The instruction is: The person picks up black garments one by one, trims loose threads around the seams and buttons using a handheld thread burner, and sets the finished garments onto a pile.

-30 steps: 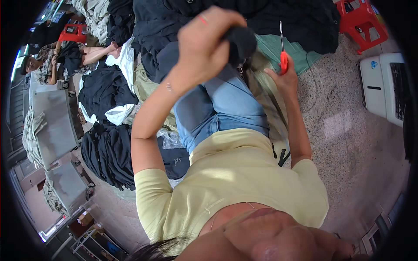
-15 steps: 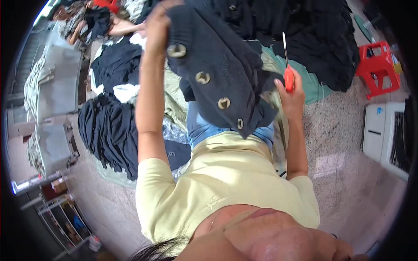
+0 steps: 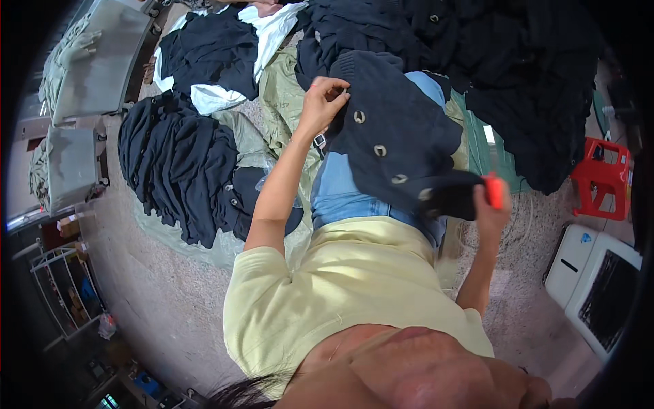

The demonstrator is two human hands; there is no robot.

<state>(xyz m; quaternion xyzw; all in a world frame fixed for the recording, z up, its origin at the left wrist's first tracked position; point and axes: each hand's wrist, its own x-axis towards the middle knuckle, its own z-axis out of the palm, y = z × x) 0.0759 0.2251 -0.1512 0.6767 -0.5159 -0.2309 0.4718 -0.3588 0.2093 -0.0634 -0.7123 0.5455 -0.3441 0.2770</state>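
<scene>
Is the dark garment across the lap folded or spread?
Spread: the dark garment drapes wide over the jeans, its buttons showing, left hand pinching its edge.

The head view looks steeply down from the wearer's head, through the left of two side-by-side fisheye lenses, held upright. The yellow shirt (image 3: 361,279) lies nearest, close beneath the lens. The left hand (image 3: 324,107), right hand (image 3: 491,215) and dark garment (image 3: 402,126) fall at middle range. Coverage runs left to grey carts (image 3: 114,51), right to a red stool (image 3: 602,178), far to dark cloth (image 3: 528,82); margins darken to black.
</scene>
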